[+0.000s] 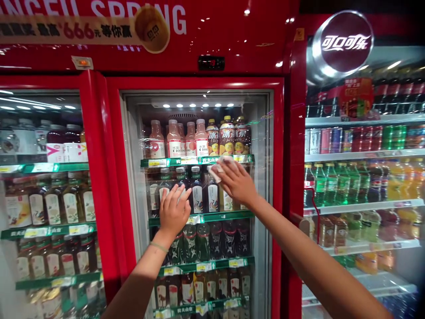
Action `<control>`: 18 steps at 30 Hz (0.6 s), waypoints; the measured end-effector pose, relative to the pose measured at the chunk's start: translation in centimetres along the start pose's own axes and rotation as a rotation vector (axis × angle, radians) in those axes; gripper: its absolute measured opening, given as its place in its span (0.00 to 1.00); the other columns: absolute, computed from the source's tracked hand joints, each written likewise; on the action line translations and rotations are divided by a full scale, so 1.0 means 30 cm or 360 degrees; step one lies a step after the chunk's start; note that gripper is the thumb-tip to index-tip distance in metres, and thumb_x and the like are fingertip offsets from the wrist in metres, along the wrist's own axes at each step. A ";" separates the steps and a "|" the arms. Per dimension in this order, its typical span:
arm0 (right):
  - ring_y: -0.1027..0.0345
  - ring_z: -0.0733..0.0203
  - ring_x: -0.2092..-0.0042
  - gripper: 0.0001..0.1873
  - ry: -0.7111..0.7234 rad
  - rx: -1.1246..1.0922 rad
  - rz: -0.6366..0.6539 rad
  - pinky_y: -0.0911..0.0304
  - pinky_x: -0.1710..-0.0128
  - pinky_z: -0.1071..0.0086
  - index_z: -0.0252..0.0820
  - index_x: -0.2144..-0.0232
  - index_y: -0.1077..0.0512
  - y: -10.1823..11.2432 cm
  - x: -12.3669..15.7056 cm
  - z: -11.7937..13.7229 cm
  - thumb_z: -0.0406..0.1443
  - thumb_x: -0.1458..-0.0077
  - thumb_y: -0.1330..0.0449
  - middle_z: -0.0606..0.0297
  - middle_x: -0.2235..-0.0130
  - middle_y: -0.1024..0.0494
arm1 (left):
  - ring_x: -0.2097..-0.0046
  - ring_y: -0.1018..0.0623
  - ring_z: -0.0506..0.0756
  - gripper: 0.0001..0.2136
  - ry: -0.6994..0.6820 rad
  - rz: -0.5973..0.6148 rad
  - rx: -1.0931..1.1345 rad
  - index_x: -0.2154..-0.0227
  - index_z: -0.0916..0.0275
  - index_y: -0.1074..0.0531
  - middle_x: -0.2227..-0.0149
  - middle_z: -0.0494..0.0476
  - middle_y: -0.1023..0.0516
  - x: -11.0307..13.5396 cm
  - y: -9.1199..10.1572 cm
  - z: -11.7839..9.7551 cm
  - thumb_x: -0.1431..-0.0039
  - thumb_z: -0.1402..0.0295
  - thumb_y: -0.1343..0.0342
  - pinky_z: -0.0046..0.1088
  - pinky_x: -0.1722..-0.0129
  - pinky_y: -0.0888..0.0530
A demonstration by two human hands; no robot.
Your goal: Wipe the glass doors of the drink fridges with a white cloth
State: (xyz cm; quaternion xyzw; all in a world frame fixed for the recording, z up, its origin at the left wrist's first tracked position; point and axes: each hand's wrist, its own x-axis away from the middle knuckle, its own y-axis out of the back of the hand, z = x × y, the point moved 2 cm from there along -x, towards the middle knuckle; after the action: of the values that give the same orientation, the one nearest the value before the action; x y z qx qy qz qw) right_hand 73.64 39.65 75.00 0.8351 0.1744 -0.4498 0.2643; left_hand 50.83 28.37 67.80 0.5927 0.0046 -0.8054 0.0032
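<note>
My right hand point(236, 180) presses a crumpled white tissue or cloth point(219, 168) against the glass door point(259, 146) of a red drinks fridge, at the level of the second shelf. Its fingers lie flat over the cloth. My left hand point(173, 209) rests flat on the same glass a little lower and to the left, fingers stretched upward, holding nothing. A thin green band point(159, 247) circles the left wrist. Behind the glass stand rows of bottled tea and juice point(195, 137) on green-edged shelves.
A second glass door point(43, 186) of the same red fridge stands at the left, full of bottles. At the right is a red cola cooler point(361, 177) with cans and soft drinks and a red door handle point(315, 208).
</note>
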 end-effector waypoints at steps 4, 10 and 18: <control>0.51 0.47 0.26 0.36 -0.0607 0.0009 -0.0362 0.50 0.29 0.41 0.57 0.25 0.65 -0.023 0.028 0.063 0.41 0.29 0.54 0.66 0.25 0.49 | 0.38 0.26 0.60 0.25 -0.0069 0.0144 0.0047 0.37 0.55 0.31 0.40 0.58 0.23 -0.018 0.043 0.009 0.36 0.76 0.47 0.50 0.30 0.39; 0.50 0.51 0.27 0.37 -0.0090 -0.0111 -0.0037 0.51 0.28 0.49 0.59 0.26 0.60 -0.053 0.032 0.186 0.42 0.30 0.50 0.69 0.26 0.47 | 0.44 0.23 0.58 0.19 0.0098 0.0326 0.0094 0.43 0.57 0.26 0.48 0.58 0.19 -0.024 0.173 0.100 0.34 0.75 0.49 0.42 0.38 0.30; 0.48 0.51 0.27 0.38 -0.0094 -0.0274 -0.0093 0.54 0.27 0.48 0.60 0.26 0.63 -0.085 -0.084 0.351 0.41 0.30 0.50 0.71 0.26 0.47 | 0.49 0.25 0.60 0.14 0.0196 0.0250 -0.0236 0.51 0.56 0.21 0.52 0.59 0.19 0.059 0.287 0.296 0.35 0.74 0.45 0.40 0.48 0.31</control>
State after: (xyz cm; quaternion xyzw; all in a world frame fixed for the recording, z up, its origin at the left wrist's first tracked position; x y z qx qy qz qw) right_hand 64.00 35.23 71.59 0.7902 0.2288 -0.4651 0.3270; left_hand 41.92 19.65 68.71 0.6376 0.0178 -0.7623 0.1098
